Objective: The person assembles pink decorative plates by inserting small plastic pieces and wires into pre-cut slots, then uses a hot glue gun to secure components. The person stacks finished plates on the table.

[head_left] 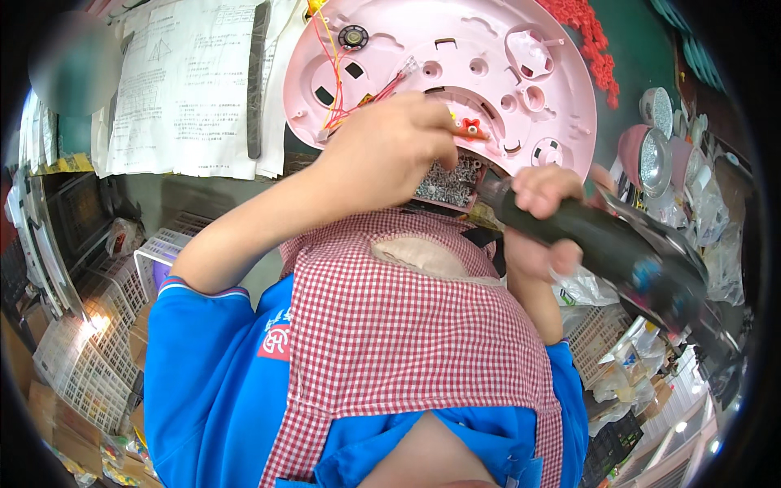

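Observation:
My right hand (543, 213) is wrapped round a black electric screwdriver (598, 240). The tool's tip end points left toward an open box of small silver screws (451, 185) at the near edge of a round pink plastic shell (553, 89). Over that edge, just above the screws, my left hand (403, 146) has its fingers bent together in a pinch; whatever is between them is hidden. Beside these fingers a small red plastic part (470, 128) sits in the shell. Red and yellow wires (332, 49) and a round black speaker (354, 37) lie in the shell's left side.
Printed sheets (183, 89) with a dark bar (259, 81) across them lie to the left. Red parts (587, 41) are heaped at the far right. Pink and silver round pieces (651, 154) stand on the right. White plastic baskets (89, 366) are below left.

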Demonstrator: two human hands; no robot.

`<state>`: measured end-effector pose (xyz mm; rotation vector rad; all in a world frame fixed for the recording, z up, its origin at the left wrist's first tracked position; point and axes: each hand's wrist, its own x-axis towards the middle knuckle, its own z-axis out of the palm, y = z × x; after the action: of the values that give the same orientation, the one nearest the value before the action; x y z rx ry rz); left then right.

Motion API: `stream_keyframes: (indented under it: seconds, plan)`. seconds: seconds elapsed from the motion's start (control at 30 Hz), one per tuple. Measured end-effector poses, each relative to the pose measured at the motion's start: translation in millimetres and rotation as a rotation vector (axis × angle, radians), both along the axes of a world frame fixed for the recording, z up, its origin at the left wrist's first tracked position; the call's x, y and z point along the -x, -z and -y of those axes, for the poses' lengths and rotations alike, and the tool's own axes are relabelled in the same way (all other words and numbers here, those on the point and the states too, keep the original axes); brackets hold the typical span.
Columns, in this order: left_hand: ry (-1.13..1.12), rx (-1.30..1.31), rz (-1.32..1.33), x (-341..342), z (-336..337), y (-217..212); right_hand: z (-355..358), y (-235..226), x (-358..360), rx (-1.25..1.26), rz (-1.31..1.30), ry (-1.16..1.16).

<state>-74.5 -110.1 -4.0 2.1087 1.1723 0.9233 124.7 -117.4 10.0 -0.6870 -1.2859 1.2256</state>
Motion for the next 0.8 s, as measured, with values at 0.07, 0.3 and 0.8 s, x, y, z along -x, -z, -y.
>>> stream_keyframes:
  seconds: [0.07, 0.3, 0.8]
  plan:
    - [-0.004, -0.128, -0.065, -8.6, 9.1, 5.3, -7.0, -14.4, -2.4, -0.079, -0.094, -0.115]
    - [-0.029, -0.149, -0.104, -13.4, 13.3, 10.8, -17.2, -23.8, 4.5, -0.051, -0.243, -0.191]
    - [-0.032, -0.2, -0.04, -13.3, 10.0, 9.5, -19.8, -37.8, 0.8, -0.053, -0.238, -0.173]
